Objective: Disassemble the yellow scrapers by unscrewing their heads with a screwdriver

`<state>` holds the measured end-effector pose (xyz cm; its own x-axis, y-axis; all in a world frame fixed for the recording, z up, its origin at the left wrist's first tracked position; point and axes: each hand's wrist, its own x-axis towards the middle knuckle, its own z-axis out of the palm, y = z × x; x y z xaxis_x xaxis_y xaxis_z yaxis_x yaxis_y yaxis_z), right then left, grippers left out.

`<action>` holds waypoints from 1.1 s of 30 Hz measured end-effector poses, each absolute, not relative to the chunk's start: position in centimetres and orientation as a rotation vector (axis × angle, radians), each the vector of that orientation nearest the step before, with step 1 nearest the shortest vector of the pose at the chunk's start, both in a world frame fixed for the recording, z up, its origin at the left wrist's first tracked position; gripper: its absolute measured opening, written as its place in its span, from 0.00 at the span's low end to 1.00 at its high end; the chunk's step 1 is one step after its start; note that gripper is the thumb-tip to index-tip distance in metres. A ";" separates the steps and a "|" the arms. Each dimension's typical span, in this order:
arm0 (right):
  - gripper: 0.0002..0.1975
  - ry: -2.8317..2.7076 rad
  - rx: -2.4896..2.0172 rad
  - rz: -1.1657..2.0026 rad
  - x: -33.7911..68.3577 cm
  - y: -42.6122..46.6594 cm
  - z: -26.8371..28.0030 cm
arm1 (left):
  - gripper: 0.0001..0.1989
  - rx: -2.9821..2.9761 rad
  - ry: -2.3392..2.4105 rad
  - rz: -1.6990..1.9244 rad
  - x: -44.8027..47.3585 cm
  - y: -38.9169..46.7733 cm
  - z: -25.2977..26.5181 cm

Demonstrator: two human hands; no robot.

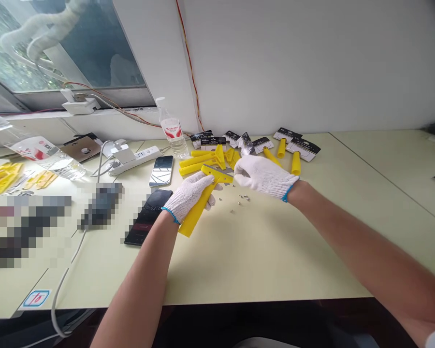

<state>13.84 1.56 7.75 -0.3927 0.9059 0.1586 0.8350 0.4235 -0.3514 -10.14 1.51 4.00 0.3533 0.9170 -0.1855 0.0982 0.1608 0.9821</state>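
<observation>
While our left hand [192, 191], in a white knitted glove with a blue cuff edge, has its fingers wrapped around a yellow plastic scraper with a long flat handle [191, 221], our right hand [261, 174], gloved the same way, sits right at the far end of the scraper's wide head. Scraper's up front, roughly mid-table, tilted, with the handle end slanting back toward us. We've got the right thumb and fingertips bunched close together, but honestly we can't tell if they're pinching anything small. Just below that hand, a bunch of tiny silvery metal screws [239, 203] lies scattered on the pale yellow-green tabletop [268, 261].

Behind our hands we've got more yellow plastic scrapers [199, 166] in a pile, plus black-and-white printed cardboard hang cards [304, 149] along the wall, some by yellow tube-shaped handles [282, 148]. Off to our left there's a clear plastic water bottle with a red-and-white label [174, 133], a silver-edged phone [161, 171], and nearer us a black phone with digits on its screen [148, 215].
</observation>
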 end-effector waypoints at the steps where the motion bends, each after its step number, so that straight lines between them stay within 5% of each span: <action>1: 0.04 -2.350 -1.542 0.395 14.1 1.6 7.1 | 0.15 1.267 1.039 0.806 -10.0 1.5 4.1; 8: 0.04 -2.412 -1.525 0.601 14.0 1.6 2.5 | 0.14 1.254 1.062 0.835 -9.6 1.8 3.6; 20: 0.19 -1.989 -1.649 0.785 13.8 1.4 3.7 | 0.18 1.330 1.250 0.597 -9.0 1.5 2.8; 31: 0.23 -2.046 -2.304 0.081 21.0 -0.7 4.3 | 0.15 1.456 1.373 0.901 -9.2 1.7 3.4; 33: 0.21 -2.079 -2.456 0.250 23.3 -1.4 3.8 | 0.14 1.510 1.405 0.931 -9.2 1.5 4.0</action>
<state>23.32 -1.39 3.77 0.1599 0.9719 -0.1728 0.9852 -0.1682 -0.0340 -9.15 1.46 4.00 0.0910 0.9955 -0.0283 0.3617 -0.0066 0.9323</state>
